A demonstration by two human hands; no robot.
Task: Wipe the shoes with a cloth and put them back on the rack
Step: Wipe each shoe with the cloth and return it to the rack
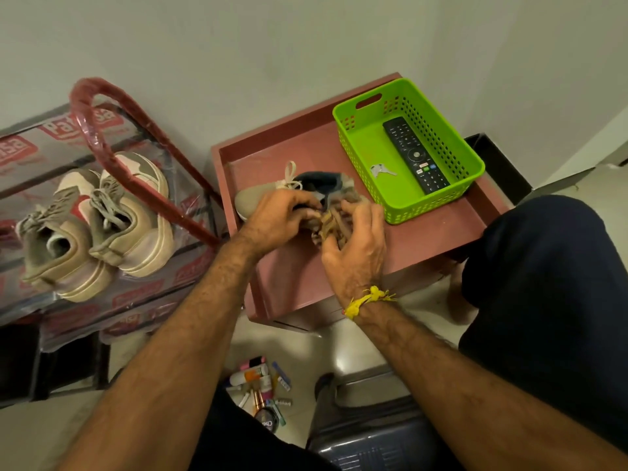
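Shoe (pixel 258 198) lies on the pink worktop (pixel 424 239), toe to your left. Your left hand (pixel 282 219) holds its side; right hand (pixel 356 246) clenches a striped cloth (pixel 326 226) against it. Green basket (pixel 407 147) w/ remote (pixel 414 154) just beside. Two more shoes (pixel 98 226) on the rack (pixel 136 130), left.

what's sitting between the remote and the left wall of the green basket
In the head view, a small bunch of silver keys lies on the basket floor, between the remote and that wall.
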